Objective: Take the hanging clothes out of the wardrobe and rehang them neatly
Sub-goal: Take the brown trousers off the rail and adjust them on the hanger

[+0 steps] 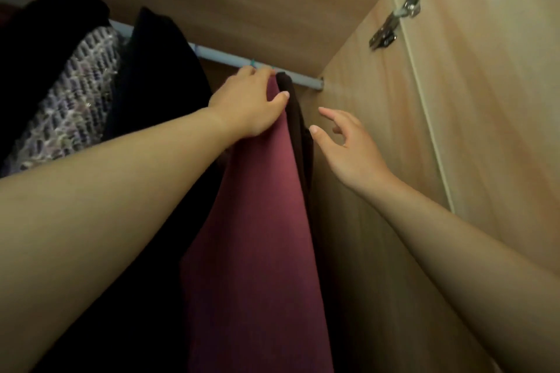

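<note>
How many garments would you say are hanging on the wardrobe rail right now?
5, maybe more hidden: black garment far left, knitted lilac one, black coat, maroon garment under the left hand, dark brown one rightmost.

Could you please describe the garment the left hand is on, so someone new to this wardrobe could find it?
Follow the pale rail toward the wardrobe's right side wall. Second from that end hangs a maroon garment, with the left hand closed over its top. It is the only reddish piece: a thin dark garment hangs right of it, black clothes left.
</note>
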`<state>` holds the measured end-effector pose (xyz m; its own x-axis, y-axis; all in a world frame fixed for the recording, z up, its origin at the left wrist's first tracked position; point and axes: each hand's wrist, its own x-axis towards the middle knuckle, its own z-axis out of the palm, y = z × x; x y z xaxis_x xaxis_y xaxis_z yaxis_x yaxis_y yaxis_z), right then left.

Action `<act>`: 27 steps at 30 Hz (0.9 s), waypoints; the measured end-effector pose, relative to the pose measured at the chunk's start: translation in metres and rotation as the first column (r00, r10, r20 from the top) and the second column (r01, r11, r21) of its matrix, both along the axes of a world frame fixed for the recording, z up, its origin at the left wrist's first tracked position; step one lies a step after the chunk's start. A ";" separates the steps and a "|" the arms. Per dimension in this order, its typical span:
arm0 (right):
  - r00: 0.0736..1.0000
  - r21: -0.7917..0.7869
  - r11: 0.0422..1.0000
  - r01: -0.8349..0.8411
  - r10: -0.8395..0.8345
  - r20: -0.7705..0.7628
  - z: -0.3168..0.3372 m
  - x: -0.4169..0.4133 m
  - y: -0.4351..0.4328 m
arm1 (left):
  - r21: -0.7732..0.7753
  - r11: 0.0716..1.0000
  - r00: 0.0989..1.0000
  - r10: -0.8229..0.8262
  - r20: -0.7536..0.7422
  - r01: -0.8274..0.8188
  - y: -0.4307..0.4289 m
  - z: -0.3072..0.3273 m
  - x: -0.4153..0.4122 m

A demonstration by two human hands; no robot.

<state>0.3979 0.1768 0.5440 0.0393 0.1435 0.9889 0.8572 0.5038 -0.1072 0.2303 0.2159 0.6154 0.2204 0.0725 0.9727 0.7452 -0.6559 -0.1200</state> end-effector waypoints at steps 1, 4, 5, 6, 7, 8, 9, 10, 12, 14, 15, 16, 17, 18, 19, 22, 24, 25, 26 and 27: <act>1.000 0.011 1.000 0.001 -0.001 -0.015 0.011 0.001 0.001 | 0.008 1.000 1.000 -0.012 -0.018 0.013 0.004 0.010 0.006; 0.999 0.059 0.998 0.002 0.000 -0.038 0.040 0.004 0.006 | 0.044 0.997 0.993 -0.060 -0.101 0.065 0.018 0.025 0.019; 0.999 0.071 0.997 -0.001 0.003 -0.033 0.048 0.005 0.008 | 0.066 0.993 0.990 -0.086 -0.109 0.094 0.024 0.025 0.020; 1.000 0.078 0.997 -0.006 0.008 -0.023 0.056 0.005 0.010 | 0.093 0.988 0.988 -0.114 -0.105 0.124 0.031 0.023 0.019; 1.000 0.078 0.997 -0.011 0.012 -0.010 0.062 0.003 0.013 | 0.125 0.981 0.986 -0.141 -0.093 0.152 0.039 0.019 0.016; 1.000 0.071 0.997 -0.014 0.014 0.007 0.068 0.001 0.015 | 0.152 0.973 0.983 -0.166 -0.077 0.176 0.047 0.015 0.012; 1.000 0.062 0.998 -0.016 0.014 0.028 0.074 -0.002 0.019 | 0.170 0.965 0.980 -0.190 -0.061 0.198 0.055 0.010 0.007; 0.999 0.053 0.998 -0.019 0.016 0.050 0.080 -0.006 0.024 | 0.186 0.958 0.976 -0.213 -0.049 0.219 0.063 0.006 0.002; 0.996 0.027 0.999 -0.038 0.035 0.082 0.088 -0.016 0.033 | 0.211 0.945 0.968 -0.248 -0.036 0.250 0.077 -0.002 -0.006; 0.991 0.012 0.998 -0.069 0.067 0.115 0.094 -0.027 0.043 | 0.215 0.937 0.961 -0.277 -0.022 0.275 0.088 -0.008 -0.009; 0.989 0.010 0.997 -0.073 0.071 0.132 0.096 -0.031 0.046 | 0.214 0.935 0.958 -0.284 -0.027 0.283 0.093 -0.011 -0.009; 0.988 0.010 0.998 -0.063 0.061 0.144 0.098 -0.034 0.049 | 0.216 0.934 0.958 -0.284 -0.035 0.285 0.097 -0.014 -0.009; 0.987 0.008 0.999 -0.048 0.046 0.151 0.099 -0.035 0.050 | 0.219 0.934 0.959 -0.282 -0.041 0.284 0.101 -0.016 -0.009; 0.988 0.004 0.999 -0.039 0.038 0.150 0.100 -0.034 0.051 | 0.217 0.934 0.959 -0.281 -0.043 0.283 0.104 -0.017 -0.010; 0.989 0.000 0.999 -0.034 0.033 0.144 0.101 -0.031 0.050 | 0.217 0.933 0.958 -0.285 -0.040 0.287 0.105 -0.018 -0.010; 0.994 -0.045 0.999 -0.002 0.006 0.109 0.100 -0.010 0.044 | 0.213 0.929 0.952 -0.304 -0.028 0.303 0.107 -0.020 -0.014; 0.998 -0.093 0.996 0.013 -0.007 0.067 0.099 0.010 0.037 | 0.217 0.927 0.952 -0.303 -0.039 0.304 0.109 -0.018 -0.015; 0.999 -0.108 0.994 0.017 -0.012 0.049 0.099 0.019 0.034 | 0.221 0.924 0.950 -0.309 -0.048 0.312 0.109 -0.016 -0.015; 0.999 -0.116 0.993 0.032 -0.027 0.039 0.101 0.028 0.031 | 0.221 0.920 0.946 -0.320 -0.055 0.325 0.108 -0.014 -0.015; 0.996 -0.112 0.991 0.078 -0.073 0.050 0.103 0.036 0.029 | 0.225 0.912 0.939 -0.339 -0.062 0.344 0.107 -0.010 -0.014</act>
<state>0.4338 0.2054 0.6472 0.0093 0.2531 0.9674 0.8977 0.4240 -0.1196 0.2159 0.3230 0.6055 0.2130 -0.2345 0.9485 0.4761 -0.8228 -0.3104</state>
